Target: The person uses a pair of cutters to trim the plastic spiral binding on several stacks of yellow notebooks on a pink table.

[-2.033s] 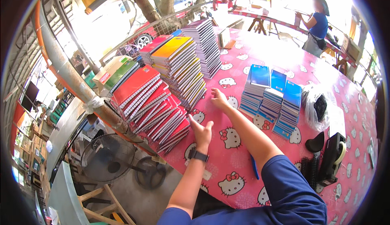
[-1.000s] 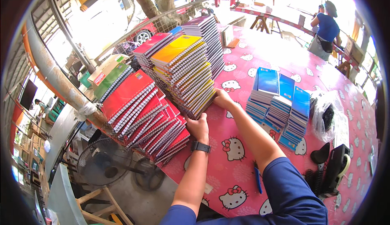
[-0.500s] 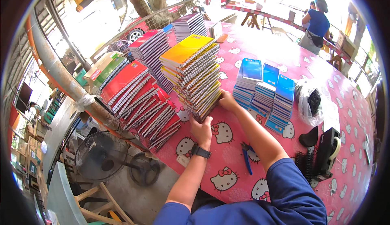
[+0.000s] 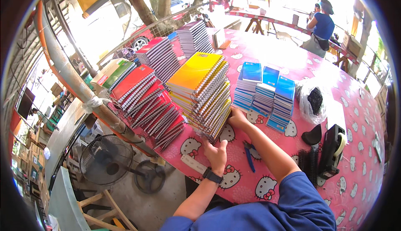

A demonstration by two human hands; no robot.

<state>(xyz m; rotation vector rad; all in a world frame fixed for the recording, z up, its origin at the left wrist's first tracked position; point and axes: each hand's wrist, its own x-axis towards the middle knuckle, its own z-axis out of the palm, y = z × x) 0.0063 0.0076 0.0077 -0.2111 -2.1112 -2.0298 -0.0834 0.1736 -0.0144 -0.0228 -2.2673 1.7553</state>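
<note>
Stack (image 4: 204, 95) of spiral notebooks, yellow cover on top, has slid toward me since a second ago; now clear of red pile (image 4: 146, 101). My left hand (image 4: 216, 154) grips its near bottom corner, right hand (image 4: 237, 118) clamps bottom edge on far side. Stack leans, so separation looks about done. Bench (image 4: 359, 118) pink, cartoon-cat cloth. Blue stacks (image 4: 267, 91) beyond right grip, pen (image 4: 249, 159) between grips. Open-air, fan (image 4: 106, 160) below left.

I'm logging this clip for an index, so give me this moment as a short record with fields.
Setting: pink cartoon-print table, outdoors
Left hand: at the near base of the yellow-topped notebook stack
Right hand: against the stack's lower right side
Left of stack: slanted red notebooks
Right of stack: blue notebook piles
Near edge: blue pen, tape dispenser
</note>
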